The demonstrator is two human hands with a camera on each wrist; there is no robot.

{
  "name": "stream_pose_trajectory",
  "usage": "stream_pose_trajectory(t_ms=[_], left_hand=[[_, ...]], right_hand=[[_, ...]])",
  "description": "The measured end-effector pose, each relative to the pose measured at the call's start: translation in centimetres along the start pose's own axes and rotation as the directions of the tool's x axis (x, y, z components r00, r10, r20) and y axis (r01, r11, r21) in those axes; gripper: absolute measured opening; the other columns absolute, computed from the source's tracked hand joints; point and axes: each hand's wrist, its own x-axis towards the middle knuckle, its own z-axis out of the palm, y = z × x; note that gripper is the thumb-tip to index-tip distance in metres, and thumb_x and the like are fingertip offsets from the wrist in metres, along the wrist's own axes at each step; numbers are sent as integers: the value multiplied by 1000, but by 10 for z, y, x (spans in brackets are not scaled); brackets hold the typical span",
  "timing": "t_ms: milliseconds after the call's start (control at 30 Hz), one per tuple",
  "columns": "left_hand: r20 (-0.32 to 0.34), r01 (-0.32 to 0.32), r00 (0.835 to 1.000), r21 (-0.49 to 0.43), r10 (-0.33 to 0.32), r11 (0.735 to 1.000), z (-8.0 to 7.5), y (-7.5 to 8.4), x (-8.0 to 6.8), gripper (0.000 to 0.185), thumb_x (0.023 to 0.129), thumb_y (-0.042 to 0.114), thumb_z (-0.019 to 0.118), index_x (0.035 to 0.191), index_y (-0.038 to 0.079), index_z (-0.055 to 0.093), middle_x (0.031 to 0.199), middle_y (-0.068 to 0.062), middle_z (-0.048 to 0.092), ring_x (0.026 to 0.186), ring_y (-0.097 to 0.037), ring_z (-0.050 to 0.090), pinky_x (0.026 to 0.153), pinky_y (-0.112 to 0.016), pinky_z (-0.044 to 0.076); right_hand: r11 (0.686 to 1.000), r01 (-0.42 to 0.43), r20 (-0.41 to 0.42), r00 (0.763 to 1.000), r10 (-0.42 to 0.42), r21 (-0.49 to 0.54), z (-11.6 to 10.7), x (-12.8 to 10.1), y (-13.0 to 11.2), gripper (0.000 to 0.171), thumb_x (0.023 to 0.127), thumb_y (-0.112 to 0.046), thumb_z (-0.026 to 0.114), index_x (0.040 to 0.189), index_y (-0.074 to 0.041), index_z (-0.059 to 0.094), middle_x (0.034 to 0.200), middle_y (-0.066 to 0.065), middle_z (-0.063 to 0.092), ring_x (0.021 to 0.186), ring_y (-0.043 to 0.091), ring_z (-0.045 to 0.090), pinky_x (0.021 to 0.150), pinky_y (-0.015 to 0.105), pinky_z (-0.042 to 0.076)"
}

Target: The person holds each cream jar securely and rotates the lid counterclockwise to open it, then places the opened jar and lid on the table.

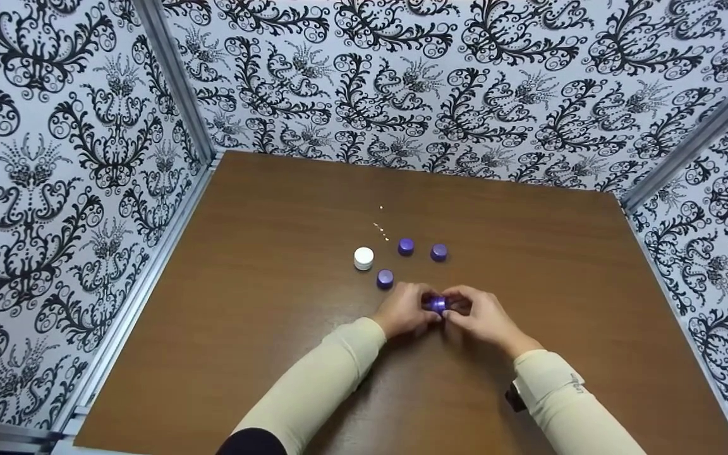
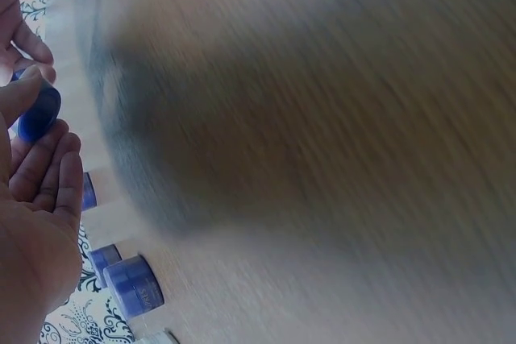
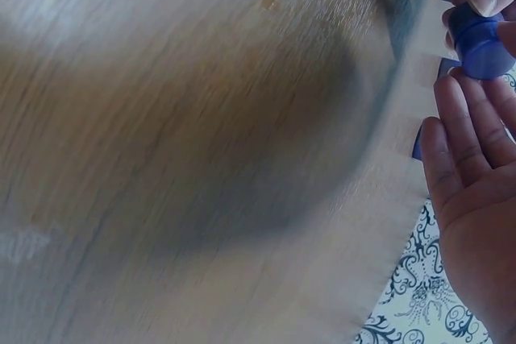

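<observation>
Purple jar (image 1: 437, 304) between both hands (mostly hidden by fingers)

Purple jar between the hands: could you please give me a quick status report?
Left hand and right hand both pinch the purple jar just above the table. Three purple jars and a white jar stand beyond, apart. Nothing in the way.

left hand (image 2: 36, 199) fingers pinch purple jar (image 2: 38, 112) | more purple jars (image 2: 133, 286) on blurred table (image 2: 322, 118)
</observation>
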Motion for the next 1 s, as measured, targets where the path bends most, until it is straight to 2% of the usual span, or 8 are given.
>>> stream_pose_trajectory(t_ms=[233, 467, 1000], left_hand=[[-7, -12, 1000, 28, 12, 1000, -1, 0, 0, 32, 77, 20, 87, 104, 9, 74, 94, 5, 72, 84, -6, 63, 78, -22, 49], [0, -13, 1000, 31, 13, 999, -2, 1, -1, 32, 76, 19, 87, 104, 9, 75, 94, 4, 72, 84, -7, 63, 78, -22, 49], [-5, 5, 1000, 54, -5, 999, 1, 0, -2, 34, 76, 20, 87, 106, 10, 75, 96, 4, 73, 87, -8, 64, 80, -23, 49]], right_hand=[[999, -32, 25, 999, 32, -7, -3, 0, -3, 29, 89, -5, 72, 117, -3, 66, 106, 10, 70, 94, 24, 68, 83, 36, 54], [1000, -13, 30, 999, 14, -26, -2, 0, -2, 28, 88, -6, 74, 115, -4, 67, 104, 7, 71, 92, 20, 69, 81, 34, 55], [1000, -8, 10, 1000, 8, 9, 0, 0, 0, 31, 87, -5, 75, 116, -2, 66, 105, 10, 71, 94, 26, 69, 82, 35, 55]])
